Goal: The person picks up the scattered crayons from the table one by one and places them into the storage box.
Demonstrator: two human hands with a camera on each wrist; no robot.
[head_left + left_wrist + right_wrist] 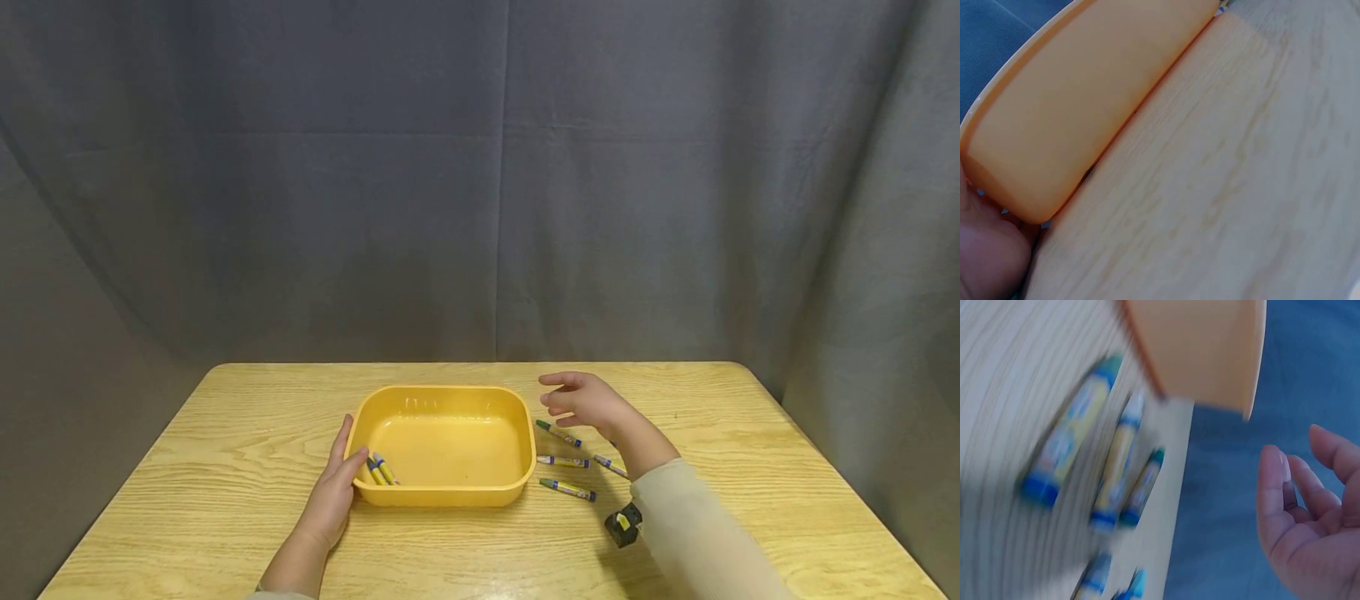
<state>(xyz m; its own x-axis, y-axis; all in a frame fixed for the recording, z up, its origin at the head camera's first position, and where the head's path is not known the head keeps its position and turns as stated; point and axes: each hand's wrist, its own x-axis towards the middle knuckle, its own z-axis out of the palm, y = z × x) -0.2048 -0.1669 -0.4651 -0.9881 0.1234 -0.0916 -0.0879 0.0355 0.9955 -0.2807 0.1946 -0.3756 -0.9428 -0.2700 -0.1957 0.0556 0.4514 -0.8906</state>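
A yellow plastic tray [442, 497] sits on the table, and my left hand [333, 492] grips its left side, thumb over the rim and fingers along the outer wall. In the left wrist view, part of that hand [991, 256] shows at the tray's corner [1041, 187]. Two crayons [385, 471] lie inside the tray by the thumb. My right hand [581, 400] hovers just right of the tray, fingers loosely bent, holding nothing. Below and beside it, several crayons lie on the table, among them a green-tipped one [567, 490] and a white-tipped one [562, 461].
The light wooden table [225, 483] extends on both sides of the tray. Grey curtains [495, 183] hang behind and beside it. A small black device [624, 525] is at the right wrist. One crayon [611, 467] is partly covered by the right forearm.
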